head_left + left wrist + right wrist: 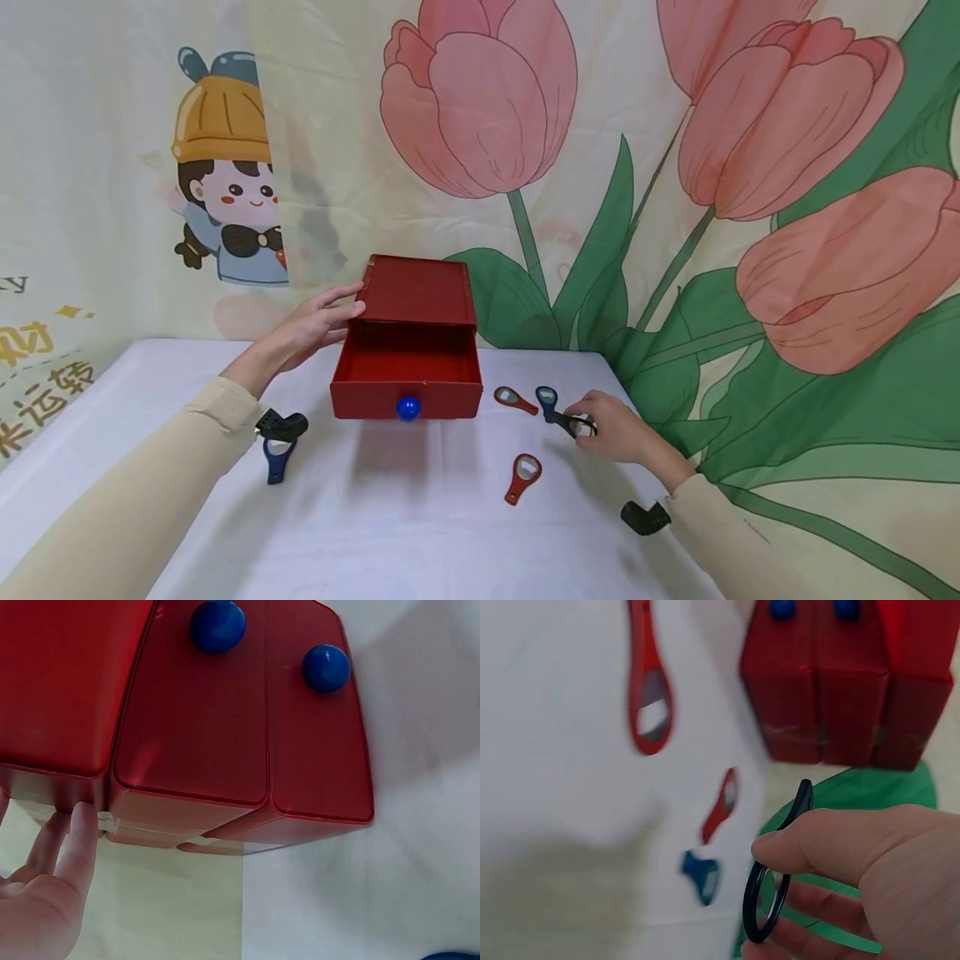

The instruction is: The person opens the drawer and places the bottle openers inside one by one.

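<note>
Head view shows a red box (416, 308) with its drawer (407, 379) pulled out, standing on a white tabletop (420, 533) against a flowered backdrop. The left hand (318, 325) is laid against the box's left side with fingers straight and relaxed, nothing being gripped; in the left wrist view the fingertips (75, 832) are seen touching the lower edge of the box (67, 690). The right hand (618, 429) is held just right of the drawer, and a black bottle opener (576, 427) is pinched between thumb and fingers; in the right wrist view its ring end (769, 900) hangs below the thumb, clear of the cloth. Around it lie a blue opener (547, 402), a red opener (514, 400) near the drawer front, a second red opener (521, 477) nearer the person, and another blue opener (277, 458) by the left wrist. For the pick to be done well, the pinch would best be kept firm on the handle so that the ring end does not swing, and the box steadied by the left hand so that it is not pushed back. The drawer's floor is partly hidden behind its front panel, so what it holds cannot be told. The right wrist view is blurred by motion, and the opener's handle is covered by the fingers there. Two blue knobs (217, 626) appear in the wrist views, yet only one (408, 408) is visible from the head.
</note>
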Tool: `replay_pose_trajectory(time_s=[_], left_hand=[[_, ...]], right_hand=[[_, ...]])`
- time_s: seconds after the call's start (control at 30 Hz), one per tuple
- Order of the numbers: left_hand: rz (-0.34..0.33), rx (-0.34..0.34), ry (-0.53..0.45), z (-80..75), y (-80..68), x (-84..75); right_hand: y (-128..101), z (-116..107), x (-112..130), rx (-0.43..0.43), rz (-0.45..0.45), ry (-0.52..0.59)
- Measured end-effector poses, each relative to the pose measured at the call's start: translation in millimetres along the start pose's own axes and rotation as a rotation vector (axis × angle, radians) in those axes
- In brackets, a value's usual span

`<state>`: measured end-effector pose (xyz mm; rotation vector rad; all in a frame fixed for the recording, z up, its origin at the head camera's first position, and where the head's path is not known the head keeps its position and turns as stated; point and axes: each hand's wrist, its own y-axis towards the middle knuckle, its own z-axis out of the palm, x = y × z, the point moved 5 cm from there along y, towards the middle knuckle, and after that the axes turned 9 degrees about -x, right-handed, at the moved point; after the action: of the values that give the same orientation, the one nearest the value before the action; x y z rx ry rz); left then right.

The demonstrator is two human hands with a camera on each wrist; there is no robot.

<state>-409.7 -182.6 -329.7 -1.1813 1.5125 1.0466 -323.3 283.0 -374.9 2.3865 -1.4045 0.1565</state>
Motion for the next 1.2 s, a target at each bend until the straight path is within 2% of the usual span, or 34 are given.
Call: replay_pose_trajectory(time_s=[0.3,0.57,0.83,1.2], left_hand=[[0.011,0.007,0.003,-0.7,-1.6,-0.5],[0.016,0.011,0.0,-1.3,-0.7,-2.2],[0.015,0.011,0.004,-1.8,0.3,-2.6],[0.023,0.006,0.028,-0.2,-1.4,-3.2]], right_hand=[[26,-45,54,-0.062,-0.151,-0.026],[55,-76,96,-0.066,-0.177,-0.084],[83,-88,127,-0.074,-0.237,-0.116],[112,-90,162,0.003,-0.29,-0.081]])
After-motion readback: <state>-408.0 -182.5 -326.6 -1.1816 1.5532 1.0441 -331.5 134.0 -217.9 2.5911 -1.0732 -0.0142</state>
